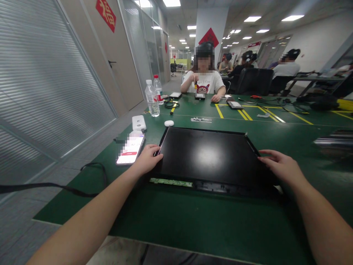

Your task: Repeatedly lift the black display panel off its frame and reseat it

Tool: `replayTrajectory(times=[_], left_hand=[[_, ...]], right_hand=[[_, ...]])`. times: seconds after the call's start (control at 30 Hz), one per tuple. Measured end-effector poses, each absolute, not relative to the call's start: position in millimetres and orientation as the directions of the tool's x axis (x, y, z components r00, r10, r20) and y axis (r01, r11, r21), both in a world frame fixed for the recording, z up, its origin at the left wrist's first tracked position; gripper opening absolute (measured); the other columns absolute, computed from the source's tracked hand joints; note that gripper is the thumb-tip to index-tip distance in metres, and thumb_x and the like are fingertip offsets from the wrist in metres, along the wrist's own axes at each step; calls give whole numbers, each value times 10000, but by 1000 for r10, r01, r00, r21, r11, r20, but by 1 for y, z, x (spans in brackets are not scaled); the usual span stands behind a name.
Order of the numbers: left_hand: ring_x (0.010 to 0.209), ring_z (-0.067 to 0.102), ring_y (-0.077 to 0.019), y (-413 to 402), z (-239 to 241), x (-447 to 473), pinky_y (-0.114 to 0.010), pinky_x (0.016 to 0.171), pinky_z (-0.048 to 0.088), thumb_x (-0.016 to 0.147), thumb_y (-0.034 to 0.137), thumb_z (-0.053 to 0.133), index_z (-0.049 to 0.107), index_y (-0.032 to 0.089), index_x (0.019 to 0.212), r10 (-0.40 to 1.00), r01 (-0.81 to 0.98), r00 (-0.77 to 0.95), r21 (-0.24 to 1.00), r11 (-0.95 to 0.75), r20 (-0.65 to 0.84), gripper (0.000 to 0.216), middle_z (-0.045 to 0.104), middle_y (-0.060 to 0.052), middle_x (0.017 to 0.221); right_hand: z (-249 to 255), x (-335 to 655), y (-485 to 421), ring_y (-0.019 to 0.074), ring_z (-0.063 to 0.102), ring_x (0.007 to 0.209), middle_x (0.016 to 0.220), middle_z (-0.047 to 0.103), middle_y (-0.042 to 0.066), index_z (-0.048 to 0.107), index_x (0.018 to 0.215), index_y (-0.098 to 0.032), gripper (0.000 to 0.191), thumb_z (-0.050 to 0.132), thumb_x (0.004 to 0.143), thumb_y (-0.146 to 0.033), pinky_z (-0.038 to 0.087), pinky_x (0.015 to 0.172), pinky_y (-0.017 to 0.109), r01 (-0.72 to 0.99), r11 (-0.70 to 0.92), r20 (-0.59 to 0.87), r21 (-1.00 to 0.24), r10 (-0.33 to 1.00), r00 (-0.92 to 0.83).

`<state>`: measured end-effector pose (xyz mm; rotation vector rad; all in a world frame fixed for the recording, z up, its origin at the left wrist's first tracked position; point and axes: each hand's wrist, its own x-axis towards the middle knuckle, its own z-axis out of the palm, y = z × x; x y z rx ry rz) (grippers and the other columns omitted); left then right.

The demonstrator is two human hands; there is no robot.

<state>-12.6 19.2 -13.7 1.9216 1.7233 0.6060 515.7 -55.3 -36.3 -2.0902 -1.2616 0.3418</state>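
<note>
Green tabletop (193, 221), glossy rectangular panel (204, 156)

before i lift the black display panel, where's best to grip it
Likely its side edges, left hand from the left, right hand from the right: the display panel lies flat, with a green circuit board exposed at its near edge.

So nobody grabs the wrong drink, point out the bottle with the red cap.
The rear bottle, standing farther back and partly hidden by the front bottle. Its cap is red; the front one's is whitish.
</note>
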Motion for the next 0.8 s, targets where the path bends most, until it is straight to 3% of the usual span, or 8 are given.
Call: replayTrajectory(times=[0.2, 0.4, 0.8], left_hand=[[1413, 639, -408, 20, -15, -15, -489, 1265, 478, 813, 487, 736, 841, 197, 1223, 994, 774, 107, 627, -89, 8, 513, 656, -173, 1538], [1436, 638, -418, 22, -18, -18, -491, 1240, 507, 815, 522, 732, 834, 163, 1231, 993, 769, 115, 634, -88, -1, 559, 633, -205, 1561], [1359, 693, -428, 27, -20, -23, -530, 1147, 577, 708, 570, 834, 850, 203, 1077, 990, 691, 137, 715, -110, 20, 521, 699, -185, 1500]], right_hand=[[-38, 518, -55, 322, 742, 775, 873, 839, 86, 845, 1095, -272, 501, 716, 726, -586, 577, 852, 533, 672, -316, 100, -670, 858, 503], [-39, 521, -54, 309, 725, 731, 782, 810, 67, 852, 1043, -277, 492, 726, 693, -598, 574, 815, 504, 685, -311, 121, -659, 855, 504], [-35, 517, -55, 330, 758, 825, 889, 843, 77, 840, 1067, -295, 451, 706, 729, -561, 580, 876, 510, 674, -340, 78, -656, 858, 508]])
